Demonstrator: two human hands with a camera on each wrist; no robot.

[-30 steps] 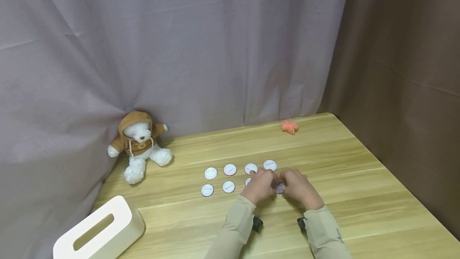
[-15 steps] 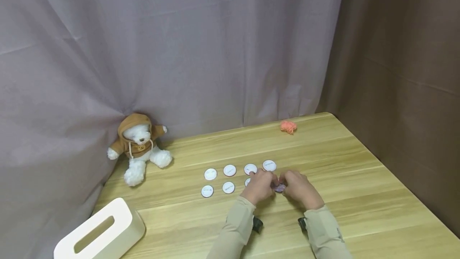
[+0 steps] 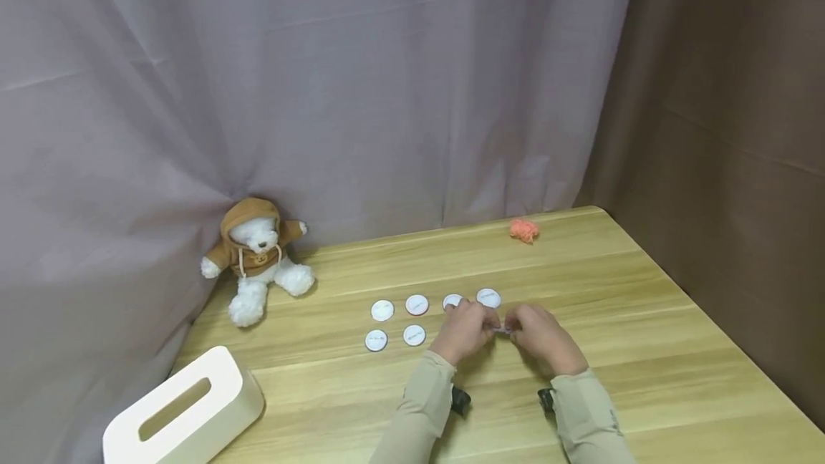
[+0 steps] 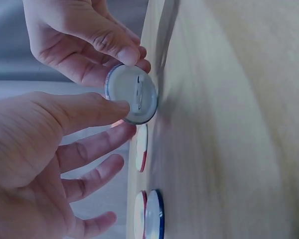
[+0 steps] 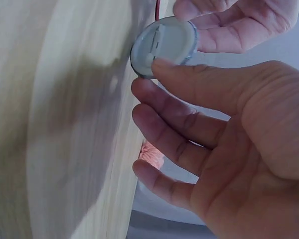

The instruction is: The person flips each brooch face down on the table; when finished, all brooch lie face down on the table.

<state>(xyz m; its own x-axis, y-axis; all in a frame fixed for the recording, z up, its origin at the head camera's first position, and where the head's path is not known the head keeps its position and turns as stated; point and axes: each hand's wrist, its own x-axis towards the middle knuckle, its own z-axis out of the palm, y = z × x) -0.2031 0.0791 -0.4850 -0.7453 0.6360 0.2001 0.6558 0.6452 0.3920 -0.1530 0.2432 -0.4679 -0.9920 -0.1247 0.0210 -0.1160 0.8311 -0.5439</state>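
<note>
Both hands pinch one round pin-back button badge between thumb and fingers, one at each side. It is tilted up on edge, its pale back with the metal safety pin turned toward the wrists. In the head view the badge shows only as a thin sliver between my left hand and right hand. My left thumb presses the back near the pin; the right thumb lies across from it. The badge's front is hidden. Just beyond the left hand lie more badges, white side up.
The face-up white badges form two rows on the wooden table, partly covered by the left hand. A plush bear sits at the back left. A cream tissue box stands front left; an orange bundle lies near the back edge.
The badge between the hands has been tipped from nearly flat, with its purple front showing, up onto its edge. The hands stay in nearly the same place; the head view has shifted slightly.
</note>
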